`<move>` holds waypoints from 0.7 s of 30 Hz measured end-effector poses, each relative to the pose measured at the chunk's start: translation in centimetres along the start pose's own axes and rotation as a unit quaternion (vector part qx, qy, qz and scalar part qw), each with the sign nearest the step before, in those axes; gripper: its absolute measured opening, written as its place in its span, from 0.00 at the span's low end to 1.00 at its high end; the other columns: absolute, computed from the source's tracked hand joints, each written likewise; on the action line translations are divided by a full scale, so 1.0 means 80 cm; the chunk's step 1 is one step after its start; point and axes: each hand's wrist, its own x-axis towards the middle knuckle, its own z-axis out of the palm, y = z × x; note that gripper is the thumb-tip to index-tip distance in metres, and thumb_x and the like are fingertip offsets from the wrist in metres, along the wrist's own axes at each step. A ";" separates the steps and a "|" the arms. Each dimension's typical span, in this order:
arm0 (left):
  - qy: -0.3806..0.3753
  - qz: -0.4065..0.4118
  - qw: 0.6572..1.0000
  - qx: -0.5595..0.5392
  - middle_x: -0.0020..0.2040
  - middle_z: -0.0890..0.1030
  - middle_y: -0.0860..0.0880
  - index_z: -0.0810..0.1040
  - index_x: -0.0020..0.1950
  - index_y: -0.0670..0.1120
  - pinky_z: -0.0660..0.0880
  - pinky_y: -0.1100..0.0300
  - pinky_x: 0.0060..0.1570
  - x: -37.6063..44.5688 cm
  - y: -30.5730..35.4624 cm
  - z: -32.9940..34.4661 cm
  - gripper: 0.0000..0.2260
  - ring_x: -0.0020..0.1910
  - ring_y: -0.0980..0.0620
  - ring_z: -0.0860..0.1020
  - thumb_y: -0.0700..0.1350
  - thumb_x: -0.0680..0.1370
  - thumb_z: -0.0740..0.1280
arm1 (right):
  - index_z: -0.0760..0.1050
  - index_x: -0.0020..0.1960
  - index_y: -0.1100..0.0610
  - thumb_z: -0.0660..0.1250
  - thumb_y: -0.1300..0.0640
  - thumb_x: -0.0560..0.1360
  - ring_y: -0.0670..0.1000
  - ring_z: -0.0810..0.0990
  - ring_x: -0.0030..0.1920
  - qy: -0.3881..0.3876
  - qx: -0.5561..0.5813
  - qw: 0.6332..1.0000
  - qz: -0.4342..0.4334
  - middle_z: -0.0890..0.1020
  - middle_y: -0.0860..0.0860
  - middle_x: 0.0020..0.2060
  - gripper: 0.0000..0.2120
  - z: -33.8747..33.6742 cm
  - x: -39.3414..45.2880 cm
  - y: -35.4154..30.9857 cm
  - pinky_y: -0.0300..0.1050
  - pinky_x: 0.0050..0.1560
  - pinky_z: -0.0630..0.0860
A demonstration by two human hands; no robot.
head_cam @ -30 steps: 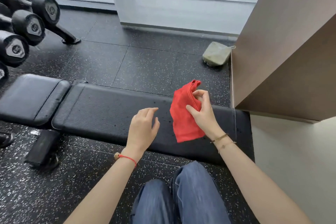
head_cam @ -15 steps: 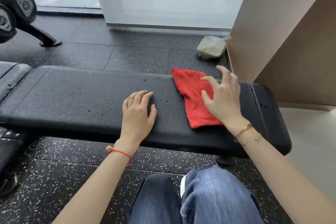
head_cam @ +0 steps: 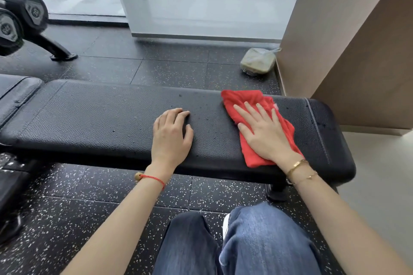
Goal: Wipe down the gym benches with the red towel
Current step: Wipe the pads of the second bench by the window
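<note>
Fingers of your right hand (head_cam: 264, 131) press flat on the red towel (head_cam: 250, 105) atop the black bench (head_cam: 100, 123), while your left hand (head_cam: 171, 134) rests beside it, loosely curled.

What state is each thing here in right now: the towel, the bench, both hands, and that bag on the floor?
Red towel: spread flat on the bench, under the right hand.
Bench: flat, speckled with small marks.
Right hand: fingers straight, pressing the towel.
Left hand: resting on the bench, holding nothing.
Bag: lying on the floor beside the wall.
</note>
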 end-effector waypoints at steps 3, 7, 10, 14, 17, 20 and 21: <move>-0.002 0.000 1.000 0.009 0.67 0.74 0.47 0.74 0.67 0.46 0.63 0.48 0.71 0.000 0.000 0.000 0.17 0.69 0.46 0.68 0.47 0.79 0.61 | 0.48 0.77 0.37 0.48 0.42 0.82 0.54 0.47 0.79 -0.024 -0.002 0.995 0.092 0.52 0.46 0.79 0.25 -0.010 0.033 0.012 0.61 0.76 0.37; 0.001 -0.005 1.000 0.009 0.67 0.74 0.48 0.74 0.67 0.46 0.63 0.49 0.71 -0.001 0.002 0.002 0.17 0.69 0.46 0.69 0.47 0.79 0.61 | 0.49 0.78 0.38 0.50 0.43 0.82 0.55 0.47 0.79 -0.017 0.004 1.000 0.013 0.52 0.47 0.79 0.25 0.000 0.043 -0.045 0.60 0.75 0.33; 0.006 -0.004 1.000 0.010 0.66 0.75 0.47 0.74 0.67 0.45 0.63 0.49 0.71 0.001 0.002 0.002 0.17 0.68 0.46 0.69 0.47 0.78 0.62 | 0.50 0.77 0.37 0.51 0.44 0.81 0.53 0.48 0.79 -0.007 0.014 0.998 -0.061 0.54 0.45 0.79 0.25 0.005 0.009 -0.062 0.58 0.76 0.35; 0.000 0.000 1.000 0.010 0.67 0.74 0.47 0.74 0.67 0.45 0.63 0.48 0.71 -0.002 -0.001 0.001 0.17 0.69 0.46 0.69 0.47 0.79 0.61 | 0.52 0.77 0.37 0.52 0.44 0.81 0.53 0.51 0.79 0.001 0.016 1.000 -0.026 0.55 0.45 0.78 0.25 0.001 -0.018 -0.009 0.58 0.76 0.37; -0.003 0.000 1.000 0.010 0.67 0.74 0.47 0.73 0.68 0.45 0.63 0.48 0.72 -0.003 0.000 0.002 0.17 0.69 0.46 0.68 0.46 0.80 0.61 | 0.51 0.77 0.38 0.50 0.44 0.82 0.54 0.49 0.79 -0.005 0.001 0.998 0.069 0.53 0.47 0.79 0.25 -0.007 0.003 0.027 0.59 0.75 0.35; -0.006 -0.004 1.000 0.011 0.67 0.74 0.47 0.73 0.68 0.45 0.63 0.48 0.72 -0.003 0.003 0.001 0.18 0.69 0.46 0.68 0.46 0.79 0.61 | 0.49 0.78 0.40 0.49 0.44 0.82 0.56 0.47 0.79 -0.017 -0.001 0.994 0.107 0.52 0.49 0.79 0.25 -0.009 0.034 0.016 0.60 0.76 0.37; -0.006 -0.005 1.000 0.009 0.68 0.74 0.47 0.73 0.68 0.45 0.63 0.48 0.72 -0.003 0.003 0.001 0.18 0.70 0.46 0.68 0.46 0.79 0.61 | 0.49 0.78 0.40 0.50 0.45 0.82 0.56 0.47 0.79 -0.015 -0.001 0.995 0.094 0.52 0.49 0.79 0.25 -0.007 0.033 0.008 0.59 0.76 0.37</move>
